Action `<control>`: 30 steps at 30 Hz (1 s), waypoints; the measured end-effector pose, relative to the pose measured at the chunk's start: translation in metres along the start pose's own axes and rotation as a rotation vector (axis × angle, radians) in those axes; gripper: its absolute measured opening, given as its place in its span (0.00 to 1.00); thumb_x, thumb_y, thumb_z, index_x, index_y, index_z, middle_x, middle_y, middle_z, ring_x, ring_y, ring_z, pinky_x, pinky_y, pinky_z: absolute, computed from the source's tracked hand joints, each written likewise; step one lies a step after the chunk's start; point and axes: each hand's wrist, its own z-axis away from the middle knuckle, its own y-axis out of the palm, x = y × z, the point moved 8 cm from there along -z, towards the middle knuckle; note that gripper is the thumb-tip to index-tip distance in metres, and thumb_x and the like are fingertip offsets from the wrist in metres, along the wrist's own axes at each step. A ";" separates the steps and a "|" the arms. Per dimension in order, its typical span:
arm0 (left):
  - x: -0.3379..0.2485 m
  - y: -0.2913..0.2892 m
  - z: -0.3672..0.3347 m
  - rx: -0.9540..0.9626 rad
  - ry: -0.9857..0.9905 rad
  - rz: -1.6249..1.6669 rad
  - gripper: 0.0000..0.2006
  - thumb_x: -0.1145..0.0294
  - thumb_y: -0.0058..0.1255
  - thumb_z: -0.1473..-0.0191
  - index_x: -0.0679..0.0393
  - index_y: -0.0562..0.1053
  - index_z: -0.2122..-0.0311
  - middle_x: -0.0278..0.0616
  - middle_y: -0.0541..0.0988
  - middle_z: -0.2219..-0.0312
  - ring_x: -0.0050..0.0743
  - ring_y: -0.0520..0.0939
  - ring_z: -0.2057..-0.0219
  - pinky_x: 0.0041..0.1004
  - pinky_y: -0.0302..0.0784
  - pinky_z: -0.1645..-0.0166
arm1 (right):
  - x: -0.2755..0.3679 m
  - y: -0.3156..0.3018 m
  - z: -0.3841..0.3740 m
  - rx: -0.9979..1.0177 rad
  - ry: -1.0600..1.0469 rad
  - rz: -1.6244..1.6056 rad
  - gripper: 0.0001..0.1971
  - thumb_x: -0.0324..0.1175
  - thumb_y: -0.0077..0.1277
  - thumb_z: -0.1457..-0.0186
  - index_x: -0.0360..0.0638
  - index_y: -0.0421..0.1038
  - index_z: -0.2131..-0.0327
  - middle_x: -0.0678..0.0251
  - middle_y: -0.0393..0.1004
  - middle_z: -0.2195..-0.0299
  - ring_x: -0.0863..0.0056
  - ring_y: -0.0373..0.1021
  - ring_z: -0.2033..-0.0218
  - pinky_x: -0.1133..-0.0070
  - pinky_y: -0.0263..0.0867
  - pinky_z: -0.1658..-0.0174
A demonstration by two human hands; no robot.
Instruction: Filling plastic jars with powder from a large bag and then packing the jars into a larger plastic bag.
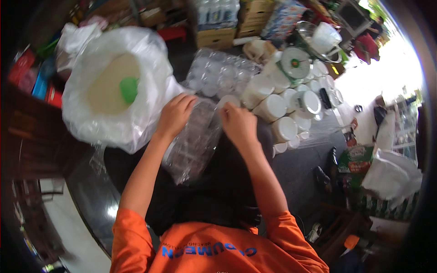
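My left hand (pixel 176 116) is closed at the fingertips on the upper left edge of a clear plastic bag (pixel 193 145). The bag lies over my lap, and what is inside is too blurred to make out. A white round lid (pixel 229 100) sits at the fingers of my right hand (pixel 240 123), which pinch its near edge; whether a jar is under it I cannot tell. Left of my hands stands a big sack (pixel 154 91) lined in white plastic, holding pale powder or grain (pixel 107 91) and a green scoop (pixel 129 89).
Beyond my hands lies a wrapped pack of clear containers (pixel 221 70). Several white-lidded jars (pixel 275 107) are stacked close to my right hand, with a round dial scale (pixel 296 63) behind them. Cardboard boxes (pixel 216 38) stand at the back. A white bag (pixel 393 175) is far right.
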 end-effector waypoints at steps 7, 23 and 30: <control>-0.015 0.009 -0.001 0.139 -0.033 -0.220 0.16 0.64 0.58 0.42 0.57 0.74 0.51 0.46 0.79 0.59 0.52 0.82 0.56 0.43 0.79 0.53 | -0.007 -0.012 0.003 -0.079 -0.001 -0.045 0.12 0.38 0.48 0.34 0.42 0.76 0.66 0.51 0.80 0.73 0.48 0.77 0.69 0.57 0.71 0.65; 0.017 -0.019 0.059 0.317 -0.444 -0.249 0.15 0.66 0.58 0.41 0.61 0.68 0.56 0.57 0.79 0.59 0.64 0.81 0.56 0.49 0.76 0.52 | -0.017 -0.015 -0.005 -0.078 0.089 0.014 0.10 0.38 0.46 0.32 0.44 0.74 0.61 0.54 0.80 0.72 0.46 0.77 0.71 0.55 0.71 0.67; 0.011 -0.023 0.053 0.186 -0.458 -0.045 0.13 0.64 0.47 0.32 0.65 0.68 0.57 0.57 0.80 0.64 0.61 0.82 0.61 0.46 0.76 0.55 | 0.056 -0.003 0.011 -0.083 -0.302 -0.107 0.33 0.32 0.59 0.48 0.45 0.63 0.38 0.52 0.62 0.40 0.51 0.60 0.38 0.58 0.56 0.36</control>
